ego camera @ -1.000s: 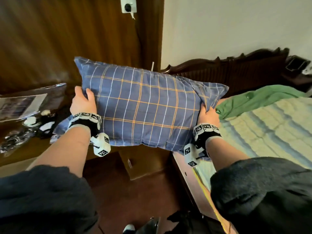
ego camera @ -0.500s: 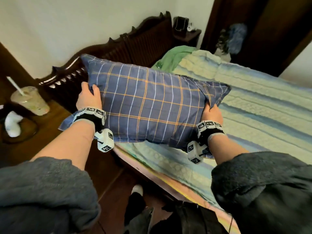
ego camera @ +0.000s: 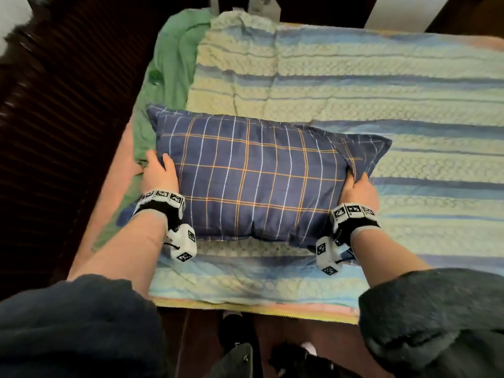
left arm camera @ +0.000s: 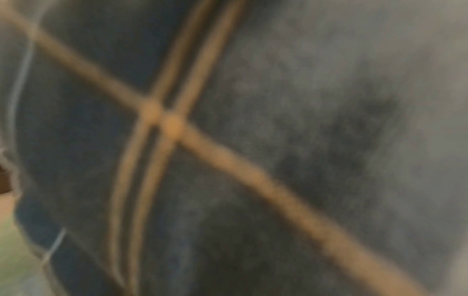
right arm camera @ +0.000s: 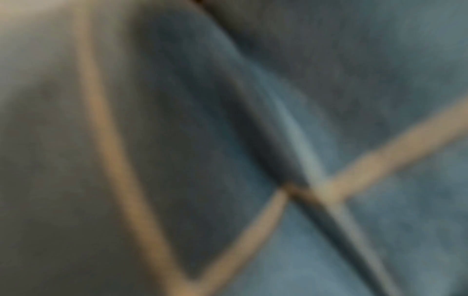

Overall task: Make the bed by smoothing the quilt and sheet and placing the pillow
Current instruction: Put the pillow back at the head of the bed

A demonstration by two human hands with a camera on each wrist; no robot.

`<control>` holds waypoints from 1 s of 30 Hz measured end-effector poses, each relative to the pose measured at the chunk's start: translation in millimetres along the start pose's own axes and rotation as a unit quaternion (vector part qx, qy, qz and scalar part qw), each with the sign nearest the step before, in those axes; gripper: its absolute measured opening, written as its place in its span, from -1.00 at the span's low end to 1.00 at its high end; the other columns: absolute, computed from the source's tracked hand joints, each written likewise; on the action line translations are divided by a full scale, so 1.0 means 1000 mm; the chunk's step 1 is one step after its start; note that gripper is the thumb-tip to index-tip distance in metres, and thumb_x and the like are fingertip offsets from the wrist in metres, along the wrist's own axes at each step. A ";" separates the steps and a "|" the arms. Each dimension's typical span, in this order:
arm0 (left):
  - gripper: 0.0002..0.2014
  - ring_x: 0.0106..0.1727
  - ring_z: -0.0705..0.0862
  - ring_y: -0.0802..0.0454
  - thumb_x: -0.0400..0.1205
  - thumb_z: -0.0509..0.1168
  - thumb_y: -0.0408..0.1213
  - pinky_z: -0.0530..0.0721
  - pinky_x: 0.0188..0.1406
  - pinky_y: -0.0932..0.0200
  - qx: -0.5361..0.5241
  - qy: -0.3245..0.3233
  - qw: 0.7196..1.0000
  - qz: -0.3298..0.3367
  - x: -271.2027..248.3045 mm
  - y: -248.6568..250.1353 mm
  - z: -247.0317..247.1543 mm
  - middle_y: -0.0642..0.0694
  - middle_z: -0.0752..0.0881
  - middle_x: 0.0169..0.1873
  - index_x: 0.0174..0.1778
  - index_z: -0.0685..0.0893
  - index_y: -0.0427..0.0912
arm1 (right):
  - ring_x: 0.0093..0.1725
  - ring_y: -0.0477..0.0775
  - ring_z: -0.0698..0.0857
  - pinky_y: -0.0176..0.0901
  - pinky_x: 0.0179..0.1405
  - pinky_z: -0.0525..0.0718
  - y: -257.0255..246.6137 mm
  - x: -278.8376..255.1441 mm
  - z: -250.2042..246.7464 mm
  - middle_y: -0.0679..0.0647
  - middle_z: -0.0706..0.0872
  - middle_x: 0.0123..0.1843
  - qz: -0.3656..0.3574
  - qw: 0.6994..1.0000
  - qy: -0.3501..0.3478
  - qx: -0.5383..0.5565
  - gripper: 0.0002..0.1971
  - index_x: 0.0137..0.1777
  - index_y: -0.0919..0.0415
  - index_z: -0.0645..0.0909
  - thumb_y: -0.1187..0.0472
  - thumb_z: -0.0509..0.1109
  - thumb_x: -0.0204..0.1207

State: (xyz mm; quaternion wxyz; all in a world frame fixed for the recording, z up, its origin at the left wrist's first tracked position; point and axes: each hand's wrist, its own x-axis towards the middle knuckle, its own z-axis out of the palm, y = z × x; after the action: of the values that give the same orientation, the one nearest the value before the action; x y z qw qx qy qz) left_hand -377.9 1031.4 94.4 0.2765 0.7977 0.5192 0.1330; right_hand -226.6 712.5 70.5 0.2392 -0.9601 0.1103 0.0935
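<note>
Gripping the plaid pillow (ego camera: 251, 175) by its short ends, left hand (ego camera: 159, 173) and right hand (ego camera: 358, 190) had fingers curled on it, its long axis crossing the striped quilt (ego camera: 381, 85) beside the bed's headboard edge.

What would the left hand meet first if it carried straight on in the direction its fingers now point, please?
Probably the green cloth bunched along the headboard. The left hand grips the pillow end with its fingers pointing across the bed along that cloth, though depth is unclear here.

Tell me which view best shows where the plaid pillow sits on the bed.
The head view: the whole pillow shows lying on the striped quilt near the headboard, a hand at each end. Both wrist views show only blurred close-ups of its navy fabric and orange lines, nothing of the bed.
</note>
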 end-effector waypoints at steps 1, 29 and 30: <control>-0.58 0.25 0.60 -0.44 0.75 -0.03 -0.15 0.54 0.18 -0.16 0.005 -0.018 1.000 -0.003 0.013 -0.004 0.013 -0.49 0.58 0.30 0.43 0.36 -0.35 | 0.30 0.43 0.60 0.14 0.24 0.52 0.000 0.004 0.008 0.43 0.62 0.31 0.010 1.000 0.001 -0.011 -0.51 0.46 0.29 0.39 -0.04 0.00 0.71; -0.41 0.71 -0.14 -0.07 0.72 0.04 -0.10 -0.21 0.62 -0.28 0.139 -0.164 0.973 0.078 0.025 0.034 0.192 0.07 -0.08 0.69 0.66 -0.02 0.09 | 0.71 0.06 -0.16 -0.02 0.61 -0.33 -0.087 0.041 0.155 -0.05 -0.10 0.73 -0.304 0.948 -0.071 -0.058 -0.39 0.67 -0.08 -0.04 0.07 0.10 0.66; -0.43 0.71 -0.17 -0.05 0.72 0.02 -0.07 -0.24 0.61 -0.31 0.176 -0.194 0.957 0.127 0.014 0.035 0.204 0.13 -0.08 0.69 0.65 -0.01 0.16 | 0.71 0.04 -0.17 0.01 0.62 -0.32 -0.078 0.034 0.164 -0.07 -0.10 0.73 -0.298 0.946 -0.098 -0.077 -0.41 0.67 -0.10 -0.05 0.06 0.07 0.68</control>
State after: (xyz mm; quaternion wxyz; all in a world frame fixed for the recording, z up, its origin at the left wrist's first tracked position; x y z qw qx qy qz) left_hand -243.2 971.7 -52.3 0.2078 0.9037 0.3648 -0.0839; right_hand -194.4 852.7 -45.6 0.1912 -0.9507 -0.2125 0.1198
